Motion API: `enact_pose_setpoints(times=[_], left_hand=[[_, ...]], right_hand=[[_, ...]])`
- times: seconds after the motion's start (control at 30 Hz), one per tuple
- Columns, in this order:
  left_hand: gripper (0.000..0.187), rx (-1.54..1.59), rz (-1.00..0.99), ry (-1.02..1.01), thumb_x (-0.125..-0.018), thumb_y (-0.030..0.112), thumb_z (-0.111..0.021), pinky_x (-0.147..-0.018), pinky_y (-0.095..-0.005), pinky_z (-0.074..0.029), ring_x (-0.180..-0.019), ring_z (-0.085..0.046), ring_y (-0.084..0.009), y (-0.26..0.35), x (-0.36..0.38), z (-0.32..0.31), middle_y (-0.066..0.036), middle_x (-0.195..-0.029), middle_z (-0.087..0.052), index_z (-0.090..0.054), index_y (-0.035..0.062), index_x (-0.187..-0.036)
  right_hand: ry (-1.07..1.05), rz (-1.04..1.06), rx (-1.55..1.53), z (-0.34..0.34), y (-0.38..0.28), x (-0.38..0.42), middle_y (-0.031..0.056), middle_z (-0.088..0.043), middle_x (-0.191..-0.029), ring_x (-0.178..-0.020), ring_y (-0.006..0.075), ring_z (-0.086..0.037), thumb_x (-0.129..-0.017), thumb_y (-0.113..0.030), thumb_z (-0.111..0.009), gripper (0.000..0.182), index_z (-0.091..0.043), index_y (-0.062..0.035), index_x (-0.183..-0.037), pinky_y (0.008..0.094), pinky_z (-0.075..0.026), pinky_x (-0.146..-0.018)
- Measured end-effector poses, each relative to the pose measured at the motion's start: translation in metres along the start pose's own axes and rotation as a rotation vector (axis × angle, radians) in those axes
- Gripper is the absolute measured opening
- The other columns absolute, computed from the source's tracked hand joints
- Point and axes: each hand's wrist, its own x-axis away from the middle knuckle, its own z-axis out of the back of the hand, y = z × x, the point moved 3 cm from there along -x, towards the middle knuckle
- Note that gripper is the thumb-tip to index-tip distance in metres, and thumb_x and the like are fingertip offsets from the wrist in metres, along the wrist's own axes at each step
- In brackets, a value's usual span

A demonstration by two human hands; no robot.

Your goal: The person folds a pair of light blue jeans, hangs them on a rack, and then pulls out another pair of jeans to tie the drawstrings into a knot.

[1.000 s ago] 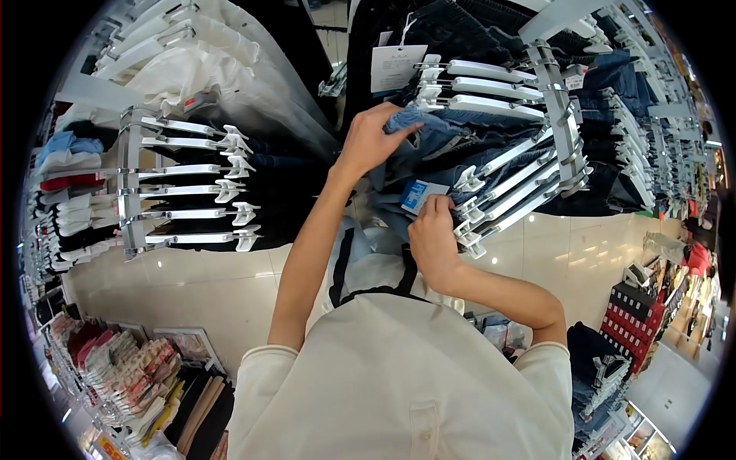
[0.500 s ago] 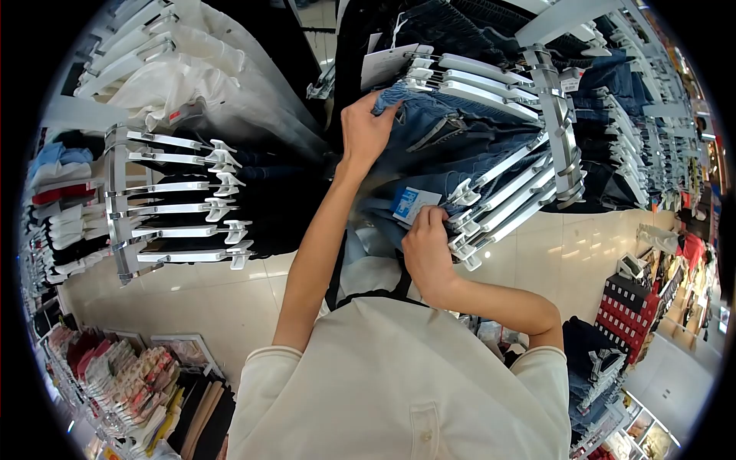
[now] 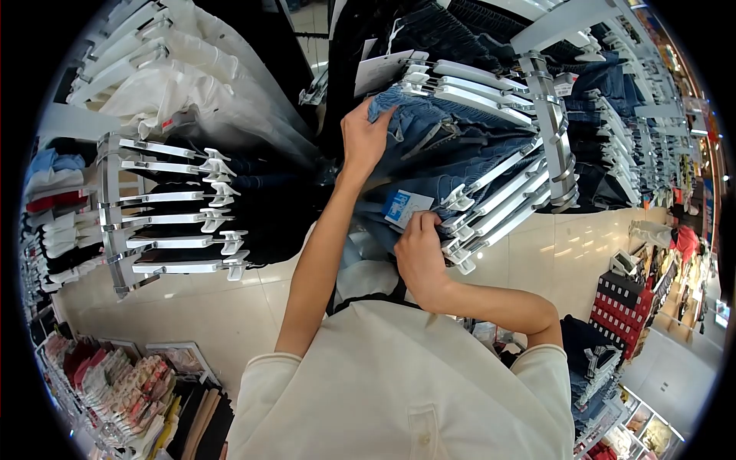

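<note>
My left hand (image 3: 363, 140) pinches the waistband edge of a pair of blue jeans (image 3: 418, 115), close to the clip end of a white hanger (image 3: 468, 90). Lower down, my right hand (image 3: 421, 257) is closed at the clip ends of a second group of white hangers (image 3: 502, 205); its fingertips are partly hidden, and jeans hang under them. A blue and white tag (image 3: 406, 208) lies against the denim just above my right fingers. Behind my left hand a larger white tag (image 3: 383, 70) stands up from the jeans.
A metal rail (image 3: 553, 130) carries the jeans hangers on the right. To the left, another rail (image 3: 115, 215) bears black trousers (image 3: 268, 207) on white hangers, with white garments (image 3: 184, 84) beyond. Folded clothes (image 3: 115, 376) and a tiled floor (image 3: 253, 307) lie below.
The view has shifted slightly, so the racks sit a little differently. Both hands keep nearly the same places on the jeans and hangers.
</note>
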Motion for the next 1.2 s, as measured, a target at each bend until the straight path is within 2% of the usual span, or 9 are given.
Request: enact_pose_setpoints(times=[0.37, 0.47, 0.57, 0.67, 0.73, 0.83, 0.97, 1.03, 1.2], left_hand=[[0.023, -0.015, 0.006, 0.05, -0.092, 0.008, -0.07, -0.076, -0.0265, -0.051, -0.082, -0.063, -0.0071, 0.004, 0.001, -0.002, -0.009, -0.091, -0.076, -0.069, -0.0065, -0.109], [0.024, -0.043, 0.031, 0.071, -0.091, 0.012, -0.072, -0.076, -0.0281, -0.051, -0.079, -0.066, -0.0104, 0.001, 0.002, -0.001, -0.01, -0.088, -0.076, -0.069, -0.0067, -0.106], [0.03, -0.228, -0.016, 0.089, -0.082, 0.013, -0.079, -0.076, -0.0362, -0.051, -0.083, -0.067, -0.0314, -0.002, 0.005, 0.006, -0.017, -0.091, -0.069, -0.065, -0.0073, -0.098], [0.042, -0.395, -0.253, 0.347, -0.071, 0.012, -0.087, -0.077, -0.0406, -0.042, -0.085, -0.048, -0.0327, 0.025, 0.03, 0.013, -0.013, -0.088, -0.045, -0.05, 0.0025, -0.089], [0.035, -0.332, -0.417, 0.377, -0.072, 0.008, -0.085, -0.073, -0.04, -0.043, -0.079, -0.053, -0.0309, 0.042, 0.053, 0.008, -0.011, -0.082, -0.051, -0.052, 0.0037, -0.081], [0.034, -0.221, -0.744, 0.02, -0.077, 0.0, -0.079, -0.055, -0.0364, -0.042, -0.06, -0.054, -0.0274, 0.053, 0.078, -0.02, -0.008, -0.065, -0.053, -0.048, 0.0069, -0.064], [0.014, -0.125, -0.414, -0.378, -0.083, 0.001, -0.072, -0.066, -0.0424, -0.053, -0.076, -0.065, -0.0358, 0.043, 0.061, -0.052, -0.015, -0.089, -0.064, -0.06, 0.0024, -0.09], [0.033, -0.143, -0.502, -0.46, -0.087, 0.01, -0.071, -0.072, -0.0392, -0.057, -0.086, -0.069, -0.0348, 0.036, 0.053, -0.07, -0.014, -0.116, -0.064, -0.06, 0.0062, -0.118], [0.046, -0.641, -0.333, -0.62, -0.092, 0.027, -0.067, -0.091, -0.0513, -0.051, -0.105, -0.066, -0.0394, -0.002, 0.039, -0.112, -0.017, -0.133, -0.059, -0.054, 0.0092, -0.132]], right_hand=[[-0.027, 0.039, 0.002, 0.001, 0.002, 0.0, 0.011, -0.069, -0.1, -0.102, 0.0319, -0.057, -0.092, -0.019, -0.054, 0.027, -0.076, -0.0074, -0.104, 0.0486, -0.036, -0.088], [0.011, 0.016, 0.003, 0.0, 0.002, 0.001, 0.0111, -0.069, -0.1, -0.102, 0.0321, -0.056, -0.093, -0.019, -0.054, 0.027, -0.076, -0.0074, -0.103, 0.0486, -0.037, -0.088], [0.041, -0.01, -0.01, 0.001, 0.003, 0.002, 0.0128, -0.068, -0.099, -0.102, 0.0304, -0.054, -0.093, -0.023, -0.053, 0.03, -0.077, -0.0062, -0.1, 0.0454, -0.035, -0.089], [0.043, -0.016, -0.011, 0.001, 0.002, -0.002, 0.013, -0.068, -0.099, -0.101, 0.0303, -0.054, -0.094, -0.023, -0.053, 0.03, -0.077, -0.0067, -0.1, 0.0456, -0.036, -0.089], [0.039, -0.02, -0.009, 0.0, 0.002, -0.004, 0.0121, -0.068, -0.098, -0.101, 0.0303, -0.054, -0.094, -0.023, -0.052, 0.03, -0.077, -0.0076, -0.1, 0.0463, -0.036, -0.089], [0.061, 0.016, -0.043, -0.003, 0.0, -0.005, 0.0108, -0.068, -0.098, -0.101, 0.0301, -0.054, -0.094, -0.023, -0.052, 0.03, -0.077, -0.0084, -0.1, 0.047, -0.036, -0.089], [0.027, 0.016, -0.016, -0.002, 0.0, -0.004, 0.01, -0.068, -0.098, -0.1, 0.0296, -0.054, -0.095, -0.023, -0.051, 0.03, -0.077, -0.0088, -0.099, 0.0475, -0.035, -0.089], [0.025, 0.006, -0.01, -0.003, 0.0, -0.004, 0.0105, -0.068, -0.097, -0.099, 0.0296, -0.054, -0.094, -0.023, -0.051, 0.03, -0.077, -0.0085, -0.099, 0.0476, -0.035, -0.089], [0.005, -0.004, 0.011, -0.005, -0.001, -0.004, 0.0099, -0.068, -0.098, -0.101, 0.0304, -0.056, -0.094, -0.022, -0.051, 0.03, -0.077, -0.0083, -0.103, 0.0485, -0.036, -0.089]])
